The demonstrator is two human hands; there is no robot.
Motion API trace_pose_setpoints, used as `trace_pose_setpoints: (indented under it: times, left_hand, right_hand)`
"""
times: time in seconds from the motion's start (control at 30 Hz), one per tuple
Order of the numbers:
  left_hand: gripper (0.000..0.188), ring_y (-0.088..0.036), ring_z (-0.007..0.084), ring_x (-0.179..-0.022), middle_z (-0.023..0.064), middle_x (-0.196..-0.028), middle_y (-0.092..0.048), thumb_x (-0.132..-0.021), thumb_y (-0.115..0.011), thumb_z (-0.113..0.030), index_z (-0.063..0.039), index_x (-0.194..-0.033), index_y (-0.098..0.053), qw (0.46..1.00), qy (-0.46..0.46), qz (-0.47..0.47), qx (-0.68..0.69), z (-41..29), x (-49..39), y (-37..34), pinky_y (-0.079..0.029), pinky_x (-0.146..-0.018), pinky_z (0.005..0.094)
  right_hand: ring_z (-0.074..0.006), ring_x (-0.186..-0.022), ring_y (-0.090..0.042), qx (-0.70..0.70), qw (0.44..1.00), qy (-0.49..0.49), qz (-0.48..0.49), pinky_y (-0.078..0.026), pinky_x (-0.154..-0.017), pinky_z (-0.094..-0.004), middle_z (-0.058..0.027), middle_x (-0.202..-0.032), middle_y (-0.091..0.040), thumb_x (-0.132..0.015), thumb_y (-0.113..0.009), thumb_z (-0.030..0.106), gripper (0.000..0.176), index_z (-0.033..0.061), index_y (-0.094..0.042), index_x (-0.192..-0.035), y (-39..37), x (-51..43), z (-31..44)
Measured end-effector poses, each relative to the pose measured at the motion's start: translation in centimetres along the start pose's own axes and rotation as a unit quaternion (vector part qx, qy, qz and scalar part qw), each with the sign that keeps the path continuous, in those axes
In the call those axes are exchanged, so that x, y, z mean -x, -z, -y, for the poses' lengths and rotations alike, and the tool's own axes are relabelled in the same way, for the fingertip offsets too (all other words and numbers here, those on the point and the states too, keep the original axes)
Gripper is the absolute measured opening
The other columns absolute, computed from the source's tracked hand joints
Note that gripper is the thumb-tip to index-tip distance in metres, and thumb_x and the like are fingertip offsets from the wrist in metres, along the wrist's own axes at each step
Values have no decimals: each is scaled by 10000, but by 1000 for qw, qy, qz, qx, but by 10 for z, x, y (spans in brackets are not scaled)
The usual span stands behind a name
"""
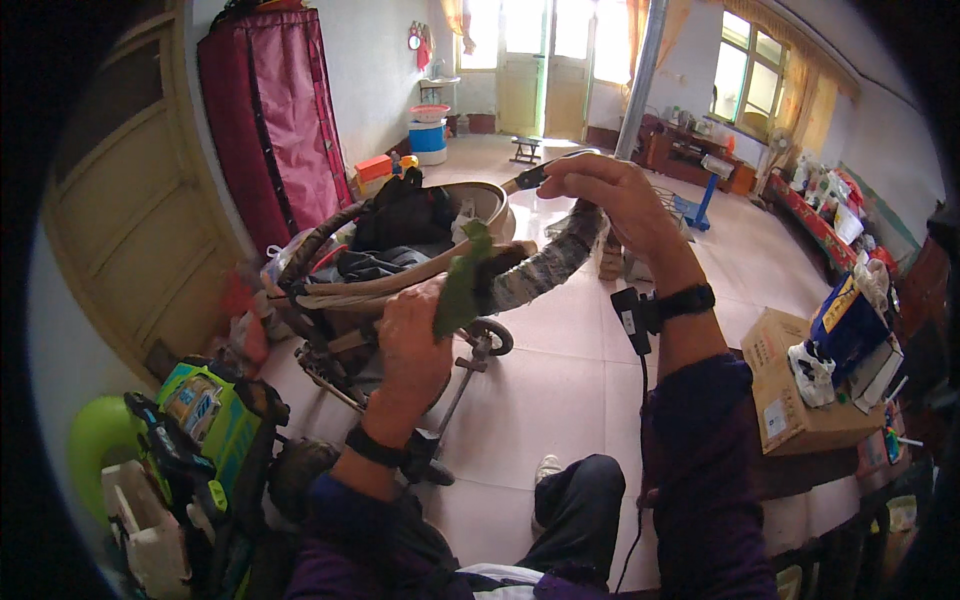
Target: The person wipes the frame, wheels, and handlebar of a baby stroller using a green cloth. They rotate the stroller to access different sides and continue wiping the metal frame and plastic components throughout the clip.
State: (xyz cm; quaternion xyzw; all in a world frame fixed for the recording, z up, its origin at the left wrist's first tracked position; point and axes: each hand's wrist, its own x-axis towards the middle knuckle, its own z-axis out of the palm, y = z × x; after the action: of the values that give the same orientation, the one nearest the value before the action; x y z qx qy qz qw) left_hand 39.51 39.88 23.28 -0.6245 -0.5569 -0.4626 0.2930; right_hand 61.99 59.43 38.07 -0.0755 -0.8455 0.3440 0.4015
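Observation:
A baby carriage (405, 281) with a woven-looking rim stands before me, holding dark cloth and bags. My left hand (412, 341) is closed at its near side, with a green leaf-like piece (465, 285) rising from the fingers. A curved bar wrapped in grey patterned material (544, 266) extends from behind that piece toward my right hand. Raised above the bar's upper end, my right hand (619, 199) has bent fingers beside a black grip (532, 177). Whether those fingers hold anything is unclear. Both wrists wear dark straps with small black devices.
At left, a green and black toy-like item (199, 420) stands near a wooden door (142, 210). A maroon fabric wardrobe (277, 127) is behind the carriage. A cardboard box (795, 397) carries bags at right. A black cable (643, 420) hangs by my right arm.

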Motion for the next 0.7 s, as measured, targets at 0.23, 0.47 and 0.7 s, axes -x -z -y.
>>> trace_pose_setpoints:
  times: [0.23, 0.47, 0.7]
  left_hand:
    - [450, -605, 433, -1183, 209, -1261, -658, -894, -598, 1, -23, -1342, -587, 983, 176, 16, -46, 79, 32, 20, -458, -1061, 505]
    - [444, -600, 405, -1233, 208, -1293, -645, -921, -565, 23, -6, -1364, -581, 986, 143, -21, 85, 58, 41, -5, -443, -1104, 468]
    - [457, -601, 393, -1236, 196, -1308, -646, -889, -579, 63, -20, -1338, -606, 992, 99, -20, 77, 67, 45, 4, -442, -1096, 468]
  right_hand:
    - [-181, -883, -739, 81, 996, -12, -36, -571, -833, -309, -104, -954, -772, -935, -665, 189, 266, 17, -774, -1106, -17, -8, -9]
    - [-160, -684, -677, 141, 989, -35, 6, -559, -687, -316, -103, -821, -743, -956, -627, 199, 279, 5, -773, -1093, -30, -21, -3]
    - [-116, -653, -612, 197, 978, -50, -37, -513, -627, -280, -52, -812, -718, -977, -666, 171, 225, 30, -785, -1106, -38, -21, 2]
